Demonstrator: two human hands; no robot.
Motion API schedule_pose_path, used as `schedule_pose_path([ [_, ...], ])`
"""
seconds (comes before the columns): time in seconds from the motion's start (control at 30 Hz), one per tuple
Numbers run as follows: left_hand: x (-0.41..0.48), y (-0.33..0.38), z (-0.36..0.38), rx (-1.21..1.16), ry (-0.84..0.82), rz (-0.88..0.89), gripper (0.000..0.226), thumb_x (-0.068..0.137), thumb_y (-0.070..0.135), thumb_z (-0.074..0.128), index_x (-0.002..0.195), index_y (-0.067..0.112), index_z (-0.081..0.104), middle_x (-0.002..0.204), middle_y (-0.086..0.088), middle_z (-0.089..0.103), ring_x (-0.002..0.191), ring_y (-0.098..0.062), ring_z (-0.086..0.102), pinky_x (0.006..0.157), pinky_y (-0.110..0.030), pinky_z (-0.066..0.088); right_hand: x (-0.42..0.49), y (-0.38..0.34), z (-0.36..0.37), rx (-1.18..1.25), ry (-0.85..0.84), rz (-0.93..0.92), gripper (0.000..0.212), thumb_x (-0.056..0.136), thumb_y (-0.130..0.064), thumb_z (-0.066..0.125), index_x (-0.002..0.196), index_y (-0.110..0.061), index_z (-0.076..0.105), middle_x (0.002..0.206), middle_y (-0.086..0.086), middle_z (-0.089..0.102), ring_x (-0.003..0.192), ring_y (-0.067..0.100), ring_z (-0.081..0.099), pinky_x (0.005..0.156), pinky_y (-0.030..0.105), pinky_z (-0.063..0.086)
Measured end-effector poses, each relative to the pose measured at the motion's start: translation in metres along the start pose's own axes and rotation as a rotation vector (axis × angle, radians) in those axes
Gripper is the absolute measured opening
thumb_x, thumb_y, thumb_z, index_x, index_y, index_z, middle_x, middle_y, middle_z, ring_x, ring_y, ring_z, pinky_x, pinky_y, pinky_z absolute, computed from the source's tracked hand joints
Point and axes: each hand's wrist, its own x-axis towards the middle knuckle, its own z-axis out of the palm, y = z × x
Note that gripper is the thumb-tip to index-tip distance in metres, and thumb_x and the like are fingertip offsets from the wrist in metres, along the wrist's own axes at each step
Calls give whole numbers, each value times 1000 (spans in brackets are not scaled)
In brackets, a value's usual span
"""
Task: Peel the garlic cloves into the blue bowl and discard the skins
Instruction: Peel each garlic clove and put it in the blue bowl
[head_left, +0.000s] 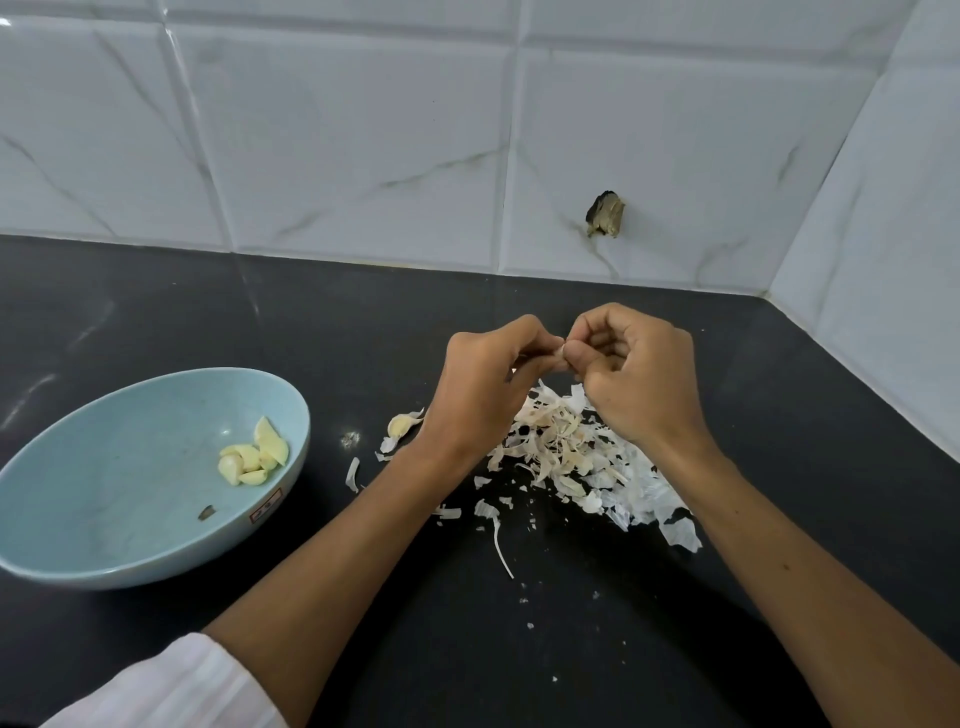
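My left hand (485, 379) and my right hand (631, 374) meet above the dark counter and pinch one small garlic clove (560, 354) between their fingertips; most of the clove is hidden by the fingers. Below the hands lies a heap of papery white garlic skins (576, 452). A light blue bowl (104, 488) stands at the left with several peeled yellow cloves (253, 454) in it. One partly skinned clove (401, 425) lies on the counter just left of my left wrist.
The black counter (156, 312) meets a white tiled wall at the back and the right. A dark chipped hole (605, 214) marks the wall tile. Small skin flakes (493, 525) are scattered toward the front. A dark speck (207, 512) sits inside the bowl.
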Motion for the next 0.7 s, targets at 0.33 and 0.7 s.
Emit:
schedule_pose_path([
  [0.33, -1, -4, 3, 114, 34, 167, 10, 81, 10, 79, 85, 1, 76, 80, -7, 77, 75, -17, 74, 66, -33, 60, -2, 4, -2, -97, -81, -67, 22, 81, 11, 67, 71, -8, 62, 62, 1, 63, 61, 16, 59, 54, 13, 44],
  [0.7, 1, 1, -4, 151, 116, 37, 20, 83, 15, 83, 101, 9, 78, 76, 1, 75, 70, -8, 70, 64, -27, 58, -7, 1, 5, -307, -58, -204, 20, 89, 1, 61, 84, -19, 57, 80, -12, 55, 83, 14, 48, 69, 26, 39],
])
